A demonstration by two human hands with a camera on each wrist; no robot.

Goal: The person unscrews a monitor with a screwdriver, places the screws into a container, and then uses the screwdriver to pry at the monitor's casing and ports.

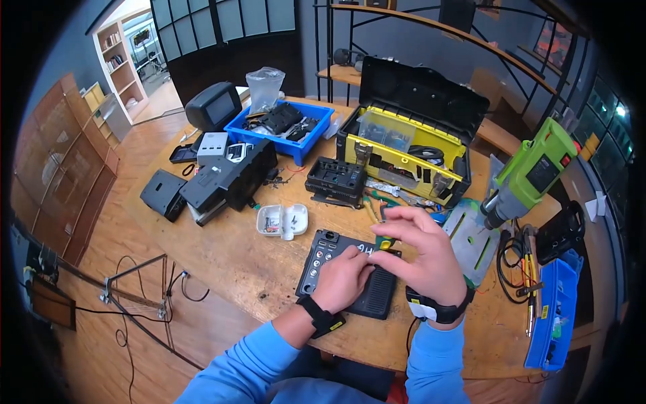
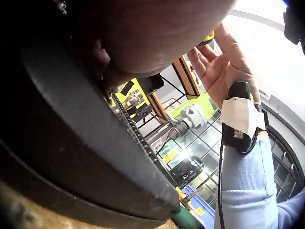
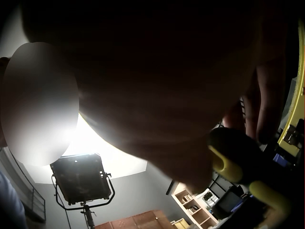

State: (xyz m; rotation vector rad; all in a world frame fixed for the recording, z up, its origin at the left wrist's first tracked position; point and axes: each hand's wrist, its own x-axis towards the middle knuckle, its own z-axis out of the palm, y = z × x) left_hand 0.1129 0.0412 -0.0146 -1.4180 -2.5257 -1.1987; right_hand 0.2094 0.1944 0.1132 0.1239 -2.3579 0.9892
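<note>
A person in blue sleeves is leaning over a wooden table [image 1: 235, 276], where a black panel with sockets [image 1: 377, 296] is lying at the near edge under both hands. The left hand [image 1: 340, 278] is resting on the panel's middle and hiding part of it, its fingers curling inward; what the tips may be pinching cannot be told. The right hand [image 1: 427, 261] is hovering just beside it, thumb and fingers parting in a loose curve, with a green-and-yellow handle [image 1: 384, 243] showing in the gap; whether they are touching it cannot be told. A small white box [image 1: 272, 233] is standing open beyond the panel to the left, small parts showing in its left half. Farther off, a blue tray [image 1: 313, 137] is holding black parts, a clear plastic bag [image 1: 265, 86] rising at its far side. On the far right, a black-and-yellow toolbox [image 1: 420, 91] is gaping open, a clear case [image 1: 383, 131] sitting at its left and dark cable [image 1: 426, 153] at its right. A blue bin [image 1: 540, 343] at the right edge is holding small items. A green drill [image 1: 542, 161] is pointing down over a metal plate [image 1: 468, 239], while a monitor [image 1: 214, 106] and black casings [image 1: 225, 182] are crowding the far left.
</note>
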